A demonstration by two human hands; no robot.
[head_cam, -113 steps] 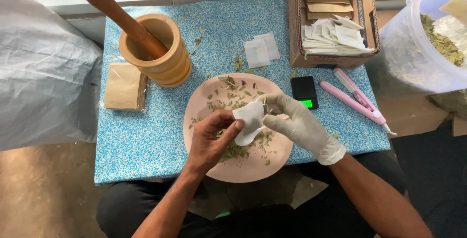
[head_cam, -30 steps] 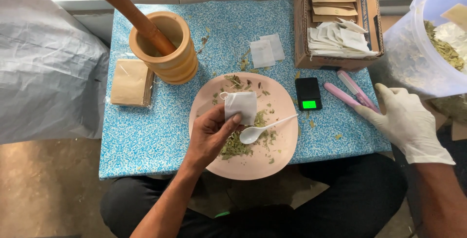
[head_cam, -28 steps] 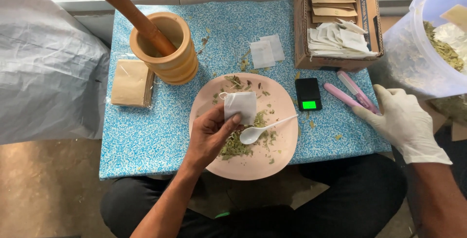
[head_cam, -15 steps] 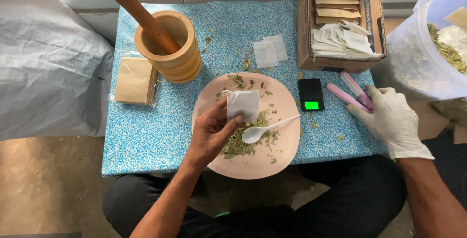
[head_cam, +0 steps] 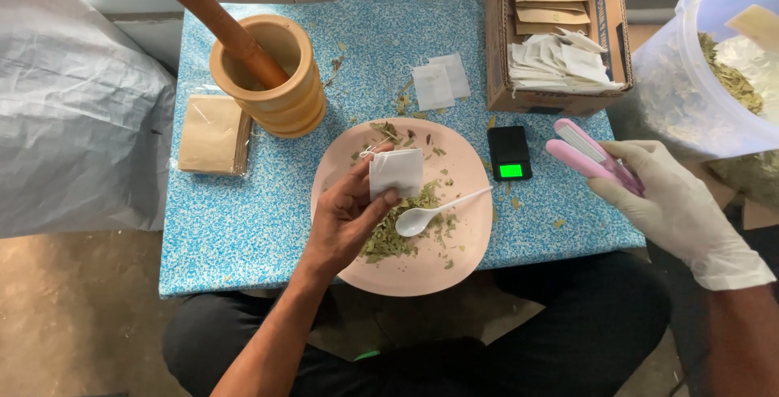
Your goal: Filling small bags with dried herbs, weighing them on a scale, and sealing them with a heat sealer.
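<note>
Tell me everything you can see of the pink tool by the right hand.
The pink tool is a slim, glossy, plastic-looking clamp of two long arms, slightly parted at the far end. It lies slantwise on the blue table near its right edge, beside the small black scale. The gloved right hand grips its near end.

Pink plate (head_cam: 462, 263), blue speckled tbl (head_cam: 243, 226)

Single head view, looking steeply down (close in), blue table (head_cam: 243, 226) filling frame
</note>
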